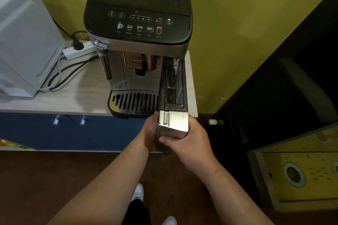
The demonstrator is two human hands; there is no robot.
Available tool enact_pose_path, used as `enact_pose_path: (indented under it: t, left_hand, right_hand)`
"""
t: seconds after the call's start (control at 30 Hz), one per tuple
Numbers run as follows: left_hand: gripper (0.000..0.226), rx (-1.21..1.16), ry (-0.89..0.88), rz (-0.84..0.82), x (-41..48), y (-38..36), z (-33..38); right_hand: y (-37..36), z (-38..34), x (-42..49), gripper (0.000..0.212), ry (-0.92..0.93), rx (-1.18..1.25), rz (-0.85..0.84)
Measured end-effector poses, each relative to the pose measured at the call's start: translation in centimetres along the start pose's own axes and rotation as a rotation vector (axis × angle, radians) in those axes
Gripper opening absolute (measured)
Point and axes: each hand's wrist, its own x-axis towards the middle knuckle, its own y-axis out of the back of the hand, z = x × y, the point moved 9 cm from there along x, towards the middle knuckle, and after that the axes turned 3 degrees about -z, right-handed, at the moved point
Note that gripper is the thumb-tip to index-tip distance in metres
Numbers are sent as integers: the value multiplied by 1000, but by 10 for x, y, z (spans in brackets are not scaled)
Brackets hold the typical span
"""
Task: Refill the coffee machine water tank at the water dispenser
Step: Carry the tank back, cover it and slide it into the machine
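A black and silver coffee machine (139,47) stands on a pale wooden counter (60,96). Its water tank (173,87), clear with a silver front panel, sticks partway out of the machine's right side past the counter edge. My left hand (150,129) presses against the left face of the tank's silver front. My right hand (190,140) wraps the front from the right and below, thumb under the panel. The inside of the tank looks dark and I cannot tell its water level. No water dispenser is in view.
A white appliance (23,38) sits at the counter's left, with a power strip (78,51) and cables beside it. Blue cabinet doors (73,131) lie below the counter. A dark cabinet (285,96) stands at the right, a yellow box (300,175) in front of it.
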Motion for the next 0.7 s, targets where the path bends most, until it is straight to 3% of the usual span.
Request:
enact_pose_path:
  t: [0.3, 0.6, 0.7]
  left_hand:
    - [42, 214, -26, 21, -4, -7, 9]
    - [45, 114, 16, 41, -6, -2, 8]
    - [60, 54, 28, 11, -3, -2, 8]
  right_hand:
    - [7, -5, 2, 79, 8, 2, -13]
    - [1, -2, 5, 79, 1, 9, -11]
    - [-6, -2, 7, 89, -7, 6, -22]
